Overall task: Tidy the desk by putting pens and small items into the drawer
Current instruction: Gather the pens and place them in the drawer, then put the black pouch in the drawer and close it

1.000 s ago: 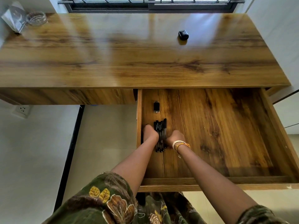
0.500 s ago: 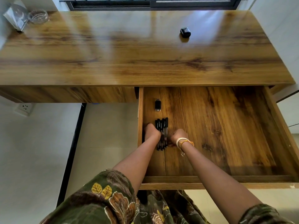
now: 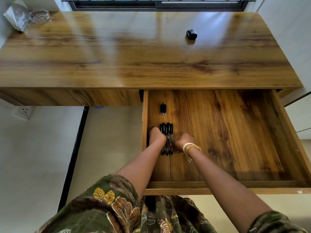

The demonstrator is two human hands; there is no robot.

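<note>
While the wooden desk [image 3: 134, 56] below the window [image 3: 156, 2] bears a black case [image 3: 191, 33], the open drawer [image 3: 235, 132] holds black pens [image 3: 166, 132] side by side, long axes pointing toward the desk. The left hand [image 3: 157, 136] and right hand [image 3: 182, 142], fingers curled, press their sides.

We see wooden desk [image 3: 134, 64]: small black case [image 3: 191, 33] far right, glass ashtray [image 3: 40, 15] far left corner. Open drawer [image 3: 235, 132]: pens [image 3: 166, 132], black USB stick [image 3: 162, 108].

In the open drawer [image 3: 235, 132] under the desk's [image 3: 134, 61] right half, pens [image 3: 166, 132] lay side by side near its left wall between both hands, a small stick [image 3: 162, 108] behind them, a case [image 3: 191, 33] on the desktop.
</note>
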